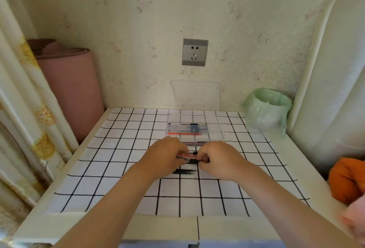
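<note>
Both my hands meet over a small bunch of pens (191, 158) at the middle of the checked tablecloth (122, 149). My left hand (167, 155) curls round the left end of the bunch, where a red pen shows. My right hand (215, 158) grips the right end, on the black parts. Two thin black refills (184, 171) lie loose on the cloth just below the hands. Behind the hands stands a clear plastic box (187, 129) with a red pen and a blue item inside; its lid (194, 95) leans upright against the wall.
A pink rolled mat (73, 93) stands at the back left beside a curtain (25, 109). A bin with a green bag (266, 107) sits at the back right. An orange cloth (345, 180) lies at the right edge. A wall socket (194, 52) is above the box.
</note>
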Motion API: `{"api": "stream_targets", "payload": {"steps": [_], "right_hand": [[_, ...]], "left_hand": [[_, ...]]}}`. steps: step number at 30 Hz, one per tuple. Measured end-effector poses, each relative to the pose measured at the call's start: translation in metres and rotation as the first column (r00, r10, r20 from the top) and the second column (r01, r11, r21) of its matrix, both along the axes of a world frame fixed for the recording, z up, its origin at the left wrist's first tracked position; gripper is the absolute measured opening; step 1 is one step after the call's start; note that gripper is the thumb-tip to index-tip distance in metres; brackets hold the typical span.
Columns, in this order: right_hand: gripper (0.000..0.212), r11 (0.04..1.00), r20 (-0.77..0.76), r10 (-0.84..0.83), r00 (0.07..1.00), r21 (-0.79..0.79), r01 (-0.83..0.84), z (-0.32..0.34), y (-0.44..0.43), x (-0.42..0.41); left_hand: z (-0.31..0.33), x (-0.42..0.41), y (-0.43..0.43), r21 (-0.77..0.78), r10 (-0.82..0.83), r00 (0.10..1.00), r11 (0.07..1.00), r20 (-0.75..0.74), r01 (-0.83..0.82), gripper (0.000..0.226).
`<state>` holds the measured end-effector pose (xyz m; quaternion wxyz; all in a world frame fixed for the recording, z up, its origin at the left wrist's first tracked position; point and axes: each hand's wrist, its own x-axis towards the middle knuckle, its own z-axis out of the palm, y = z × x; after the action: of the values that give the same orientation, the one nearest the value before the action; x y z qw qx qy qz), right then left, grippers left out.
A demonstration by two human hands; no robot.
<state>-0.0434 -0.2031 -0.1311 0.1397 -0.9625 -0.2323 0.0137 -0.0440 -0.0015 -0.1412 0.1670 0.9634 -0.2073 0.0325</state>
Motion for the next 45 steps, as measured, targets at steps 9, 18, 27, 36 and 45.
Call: {"api": "stream_targets", "payload": {"steps": [9,18,27,36,45], "right_hand": [[0.02,0.994,-0.021,0.042,0.999,0.101,-0.04,0.004,-0.002,-0.002],[0.03,0.997,-0.162,0.079,0.984,-0.008,-0.082,-0.005,0.01,-0.006],[0.027,0.999,-0.281,0.034,0.959,0.048,-0.021,-0.003,0.018,-0.01],[0.033,0.999,-0.178,0.05,0.983,0.014,-0.049,0.005,0.016,-0.012],[0.021,0.996,-0.204,0.03,0.979,0.092,-0.012,0.002,0.01,-0.011]], "left_hand": [[0.01,-0.001,0.001,-0.113,-0.024,0.99,0.994,-0.136,0.008,0.011],[0.011,-0.009,0.001,-0.1,-0.049,0.944,0.995,-0.327,0.016,0.015],[0.012,-0.011,0.001,-0.09,-0.08,0.952,0.994,-0.294,0.056,0.014],[0.015,-0.008,0.002,-0.166,-0.071,0.96,0.986,-0.271,0.026,0.017],[0.018,-0.007,0.007,-0.127,-0.033,0.963,0.992,-0.269,-0.002,0.015]]}}
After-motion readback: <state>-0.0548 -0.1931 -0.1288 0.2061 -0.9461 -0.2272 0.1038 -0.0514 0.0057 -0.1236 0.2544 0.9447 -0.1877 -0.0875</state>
